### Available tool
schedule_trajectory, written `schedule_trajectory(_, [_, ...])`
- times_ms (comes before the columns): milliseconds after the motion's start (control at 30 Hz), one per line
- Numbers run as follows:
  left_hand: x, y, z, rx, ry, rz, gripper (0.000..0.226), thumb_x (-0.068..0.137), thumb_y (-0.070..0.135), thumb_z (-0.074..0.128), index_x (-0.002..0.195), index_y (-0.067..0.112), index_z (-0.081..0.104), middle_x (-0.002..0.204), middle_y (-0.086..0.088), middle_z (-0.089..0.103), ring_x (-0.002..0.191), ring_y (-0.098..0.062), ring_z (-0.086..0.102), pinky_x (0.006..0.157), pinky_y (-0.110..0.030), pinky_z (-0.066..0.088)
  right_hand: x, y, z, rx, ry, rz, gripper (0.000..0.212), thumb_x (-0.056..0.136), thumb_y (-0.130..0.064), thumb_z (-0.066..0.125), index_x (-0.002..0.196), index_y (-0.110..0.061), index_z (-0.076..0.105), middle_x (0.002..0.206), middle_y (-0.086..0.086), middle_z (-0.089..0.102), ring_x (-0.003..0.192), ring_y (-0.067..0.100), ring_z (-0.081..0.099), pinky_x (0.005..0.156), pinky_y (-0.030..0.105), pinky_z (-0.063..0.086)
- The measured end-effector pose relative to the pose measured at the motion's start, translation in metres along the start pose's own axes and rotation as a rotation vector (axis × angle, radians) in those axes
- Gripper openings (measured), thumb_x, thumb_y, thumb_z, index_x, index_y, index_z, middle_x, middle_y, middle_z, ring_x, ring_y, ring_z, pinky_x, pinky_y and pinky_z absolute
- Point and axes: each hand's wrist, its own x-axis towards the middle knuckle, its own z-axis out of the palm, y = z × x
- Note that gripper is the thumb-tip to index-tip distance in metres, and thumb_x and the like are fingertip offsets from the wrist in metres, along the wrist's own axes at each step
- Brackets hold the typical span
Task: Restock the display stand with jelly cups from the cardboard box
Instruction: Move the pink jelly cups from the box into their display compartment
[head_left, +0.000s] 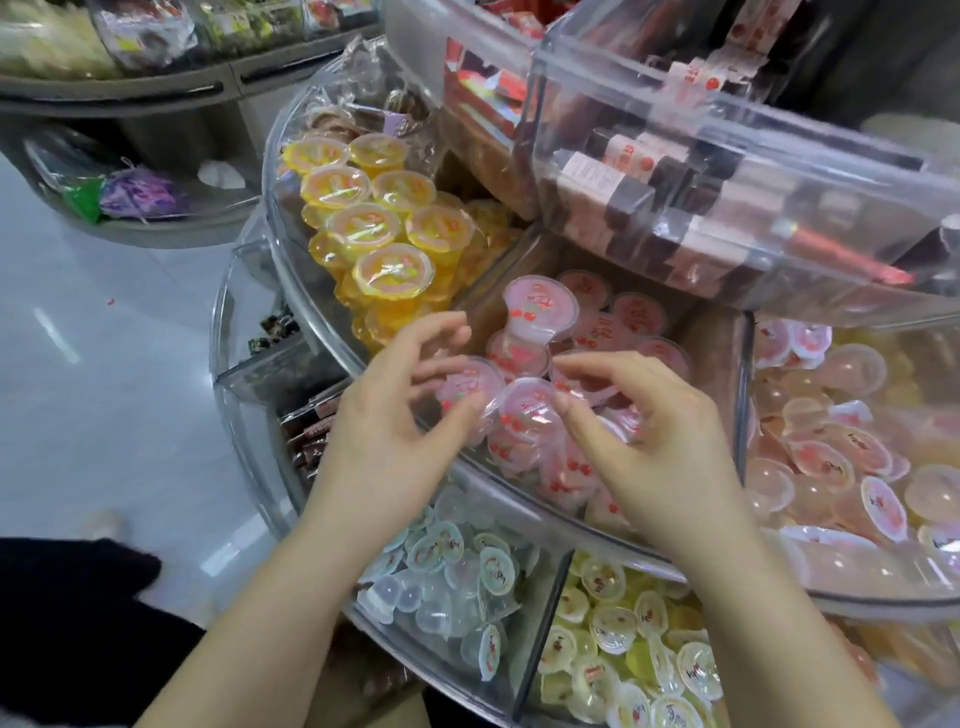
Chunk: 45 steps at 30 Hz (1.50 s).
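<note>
The tiered clear display stand (291, 291) fills the view. Its middle tier has a compartment of pink jelly cups (636, 314), some stacked upright. My left hand (384, 436) curls round one pink jelly cup (470, 387) at the compartment's front, fingers slightly blurred. My right hand (654, 447) pinches the rim of a neighbouring pink cup (530, 408) between thumb and forefinger. Both hands are above the front wall of that compartment. The cardboard box is not in view.
Yellow jelly cups (392, 273) are stacked in the compartment to the left, pale peach cups (831, 457) to the right. The lower tier holds clear cups (457, 577) and yellow-green cups (623, 623). An upper clear tier (727, 156) of wrapped bars overhangs. Grey floor (104, 389) lies left.
</note>
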Motion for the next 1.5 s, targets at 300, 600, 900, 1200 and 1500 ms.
schedule_trajectory(300, [-0.142,-0.100,-0.087,-0.146,0.382,-0.338,0.026,0.081,0.019,0.062,0.085,0.044,0.065,0.085,0.015,0.070,0.082,-0.004,0.064,0.077,-0.013,0.050,-0.072,-0.065,0.148,0.500,-0.488,0.115,0.017,0.081,-0.016,0.062,0.084,-0.032,0.057,0.074,-0.009,0.061,0.067,0.004,0.056,0.063,0.017,0.047])
schedule_trajectory(600, [-0.309,-0.366,-0.087,-0.096,0.312,-0.934,0.018,0.089,-0.002,0.055,0.097,0.014,0.059,0.080,0.004,0.061,0.078,-0.008,0.057,0.071,-0.007,0.041,-0.237,0.083,0.408,-0.056,-1.198,0.454,0.020,0.084,-0.012,0.060,0.104,-0.011,0.063,0.072,-0.009,0.056,0.073,0.013,0.053,0.070,0.021,0.039])
schedule_trajectory(900, [-0.374,-0.644,0.003,-0.292,0.419,-1.496,0.043,0.087,0.010,0.062,0.127,0.003,0.048,0.102,-0.005,0.058,0.092,-0.017,0.052,0.071,-0.017,0.040,-0.331,0.298,0.627,-0.604,-1.458,0.304,0.035,0.086,-0.016,0.057,0.121,-0.012,0.055,0.123,0.014,0.060,0.114,0.031,0.056,0.091,0.031,0.044])
schedule_trajectory(1200, [-0.366,-0.804,0.061,-0.164,0.443,-1.566,0.074,0.085,0.022,0.066,0.143,0.003,0.025,0.148,-0.016,0.032,0.135,-0.028,0.034,0.108,-0.033,0.029,-0.393,0.380,0.730,-0.609,-1.614,-0.068,0.047,0.084,-0.028,0.062,0.124,-0.011,0.045,0.126,0.015,0.051,0.118,0.033,0.050,0.089,0.036,0.043])
schedule_trajectory(1500, [-0.379,-0.678,0.043,-0.320,0.646,-1.344,0.049,0.071,0.011,0.067,0.117,0.006,0.053,0.107,-0.018,0.064,0.094,-0.032,0.063,0.086,-0.045,0.051,-0.355,0.317,0.639,-0.071,-1.049,0.635,0.041,0.062,-0.001,0.076,0.099,-0.011,0.060,0.110,0.017,0.062,0.096,0.024,0.060,0.086,0.031,0.047])
